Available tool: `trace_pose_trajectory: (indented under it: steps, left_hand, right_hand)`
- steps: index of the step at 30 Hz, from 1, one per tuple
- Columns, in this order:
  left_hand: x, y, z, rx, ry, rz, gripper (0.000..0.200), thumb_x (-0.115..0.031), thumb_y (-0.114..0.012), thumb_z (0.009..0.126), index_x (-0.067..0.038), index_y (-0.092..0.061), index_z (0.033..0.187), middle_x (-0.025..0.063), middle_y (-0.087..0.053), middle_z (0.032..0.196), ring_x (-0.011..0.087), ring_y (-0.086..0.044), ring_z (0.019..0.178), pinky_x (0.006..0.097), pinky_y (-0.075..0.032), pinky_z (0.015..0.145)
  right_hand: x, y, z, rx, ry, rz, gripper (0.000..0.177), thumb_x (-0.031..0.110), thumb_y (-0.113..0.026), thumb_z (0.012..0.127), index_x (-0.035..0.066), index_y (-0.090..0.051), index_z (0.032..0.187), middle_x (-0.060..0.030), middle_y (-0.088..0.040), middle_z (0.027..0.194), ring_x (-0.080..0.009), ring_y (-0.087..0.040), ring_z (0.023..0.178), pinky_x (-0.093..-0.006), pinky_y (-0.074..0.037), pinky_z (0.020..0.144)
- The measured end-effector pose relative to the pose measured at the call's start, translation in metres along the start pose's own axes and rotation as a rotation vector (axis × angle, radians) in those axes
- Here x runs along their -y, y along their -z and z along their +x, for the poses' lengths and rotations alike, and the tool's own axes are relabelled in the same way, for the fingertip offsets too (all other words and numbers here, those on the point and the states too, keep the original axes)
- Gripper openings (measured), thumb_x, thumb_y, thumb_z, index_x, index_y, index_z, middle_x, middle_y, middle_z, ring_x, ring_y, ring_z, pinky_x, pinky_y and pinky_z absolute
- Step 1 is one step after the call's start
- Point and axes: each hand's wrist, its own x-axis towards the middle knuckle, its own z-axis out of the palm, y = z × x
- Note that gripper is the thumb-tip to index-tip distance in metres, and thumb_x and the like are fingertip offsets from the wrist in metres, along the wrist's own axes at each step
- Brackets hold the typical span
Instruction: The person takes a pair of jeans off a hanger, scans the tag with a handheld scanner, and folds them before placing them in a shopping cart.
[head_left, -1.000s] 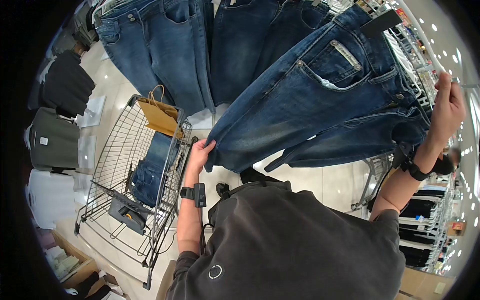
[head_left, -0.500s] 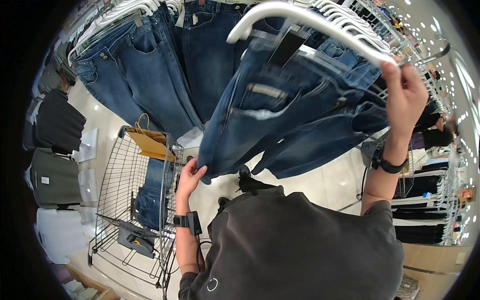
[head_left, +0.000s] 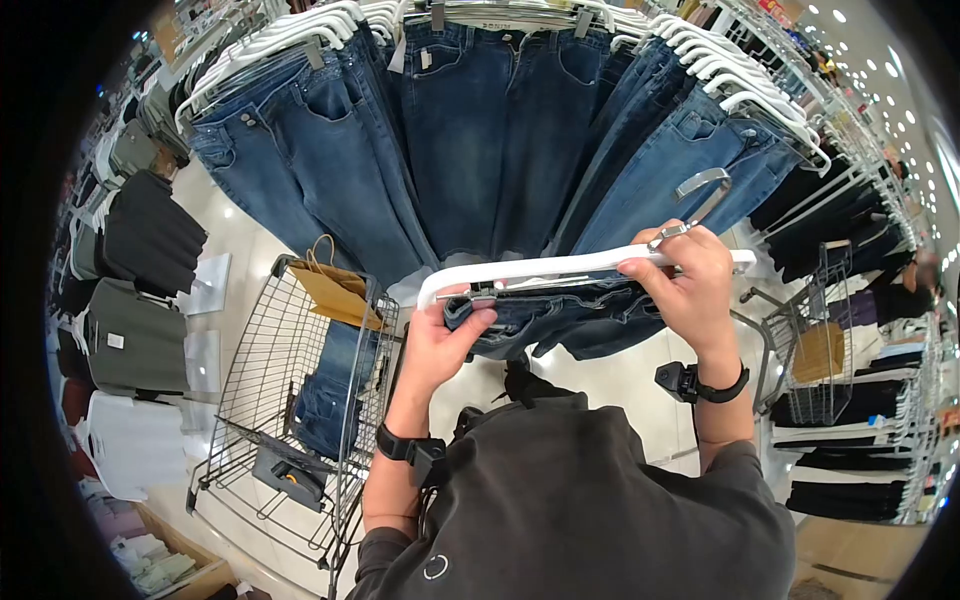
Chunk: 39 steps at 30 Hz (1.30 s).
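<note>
Jeans (head_left: 575,325), dark blue: on white hanger (head_left: 540,267), between both hands | Left hand (head_left: 440,345): pinching jeans' waist | Right hand (head_left: 692,290): clasping hanger beside hook (head_left: 714,181) | Racked jeans (head_left: 490,140): beyond

To your left stood a wire cart (head_left: 262,370) — a brown paper bag (head_left: 340,297) at its far end, blue denim (head_left: 325,410) lying nearer you. Beyond the cart you had black shirts (head_left: 145,235), a grey-green shirt (head_left: 140,340) with a small white tag and a white shirt (head_left: 130,440), with a box (head_left: 190,582) of pale cloths below. Racked jeans (head_left: 300,150) hung ahead of you. On your right stood a second cart (head_left: 812,402) — near it, dark garments (head_left: 845,500) hung in a row.
</note>
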Motion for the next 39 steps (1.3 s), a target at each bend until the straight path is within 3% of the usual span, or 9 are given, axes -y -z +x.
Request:
trace_pose_trajectory:
  steps: [6,11,18,20,23,26,30,34,39]
  left_hand:
    - [-0.005,-0.020,-0.012,-0.005,0.091,0.087,0.030,-0.006,-0.068,0.084,0.003,-0.061,0.112,0.0106,-0.066,0.112,0.0083,-0.055,0.091,0.0251,-0.045,0.083]
    - [-0.011,-0.028,-0.010,-0.040,0.058,0.312,0.022,-0.010,-0.073,0.080,0.004,-0.068,0.095,0.0110,-0.070,0.079,0.0145,-0.066,0.070,0.0259,-0.048,0.065]
    - [-0.003,-0.033,-0.007,-0.081,0.053,0.401,0.024,-0.013,-0.074,0.080,0.004,-0.067,0.096,0.0105,-0.070,0.079,0.0145,-0.066,0.069,0.0260,-0.048,0.064]
    - [-0.002,-0.030,-0.009,-0.029,0.096,0.420,0.024,-0.013,-0.074,0.080,0.003,-0.067,0.095,0.0111,-0.069,0.078,0.0149,-0.065,0.069,0.0268,-0.049,0.064]
    - [0.002,-0.029,-0.012,0.037,0.105,0.445,0.022,-0.013,-0.074,0.079,0.003,-0.067,0.091,0.0121,-0.067,0.073,0.0176,-0.063,0.063,0.0281,-0.047,0.060]
    - [-0.001,-0.028,-0.012,0.160,0.084,0.441,0.020,-0.012,-0.074,0.077,0.002,-0.067,0.090,0.0127,-0.064,0.070,0.0201,-0.062,0.061,0.0297,-0.046,0.057]
    - [-0.007,-0.027,-0.013,0.209,0.101,0.382,0.019,-0.010,-0.073,0.077,0.001,-0.068,0.092,0.0126,-0.064,0.070,0.0193,-0.062,0.059,0.0302,-0.046,0.056]
    - [-0.007,-0.020,-0.019,0.193,0.136,0.415,0.022,-0.011,-0.074,0.078,0.001,-0.068,0.095,0.0117,-0.067,0.074,0.0182,-0.063,0.061,0.0293,-0.048,0.058]
    - [-0.007,-0.016,-0.023,0.107,0.239,0.426,0.022,-0.013,-0.072,0.081,0.001,-0.067,0.096,0.0123,-0.068,0.077,0.0179,-0.064,0.065,0.0291,-0.048,0.061]
  right_hand:
    - [-0.027,-0.007,-0.018,0.134,-0.190,0.109,0.024,0.024,-0.070,0.081,0.001,-0.066,0.080,-0.0081,-0.061,0.071,-0.0217,-0.050,0.062,-0.0324,-0.037,0.061]
    - [-0.039,-0.033,-0.041,0.122,-0.383,0.264,0.025,0.025,-0.067,0.084,0.000,-0.067,0.084,-0.0100,-0.061,0.071,-0.0242,-0.056,0.064,-0.0332,-0.041,0.061]
    - [-0.036,-0.049,-0.071,0.060,-0.551,0.170,0.022,0.025,-0.070,0.080,0.003,-0.069,0.082,-0.0104,-0.067,0.077,-0.0249,-0.065,0.069,-0.0331,-0.049,0.060]
    - [-0.034,-0.050,-0.074,0.098,-0.428,0.344,0.028,0.027,-0.071,0.079,0.003,-0.069,0.093,-0.0114,-0.068,0.089,-0.0267,-0.066,0.083,-0.0343,-0.049,0.072]
    - [-0.026,-0.055,-0.064,0.303,-0.229,0.605,0.061,0.036,-0.072,0.078,0.004,-0.054,0.127,-0.0154,-0.057,0.126,-0.0313,-0.051,0.119,-0.0386,-0.038,0.101]
    - [-0.015,-0.076,-0.056,0.378,-0.189,0.887,0.066,0.040,-0.071,0.080,0.002,-0.051,0.130,-0.0171,-0.053,0.130,-0.0310,-0.049,0.123,-0.0399,-0.036,0.104]
    - [-0.016,-0.094,-0.051,0.773,-0.226,1.113,0.067,0.037,-0.073,0.081,0.001,-0.049,0.131,-0.0149,-0.057,0.127,-0.0253,-0.054,0.116,-0.0377,-0.040,0.100]
    - [-0.004,-0.102,-0.051,0.710,-0.371,1.213,0.061,0.034,-0.078,0.076,-0.001,-0.058,0.122,-0.0111,-0.061,0.100,-0.0178,-0.056,0.098,-0.0335,-0.048,0.084]
    - [0.005,-0.101,-0.044,0.565,-0.500,0.907,0.048,0.022,-0.082,0.072,0.001,-0.059,0.108,-0.0017,-0.059,0.086,-0.0082,-0.054,0.075,-0.0243,-0.044,0.065]
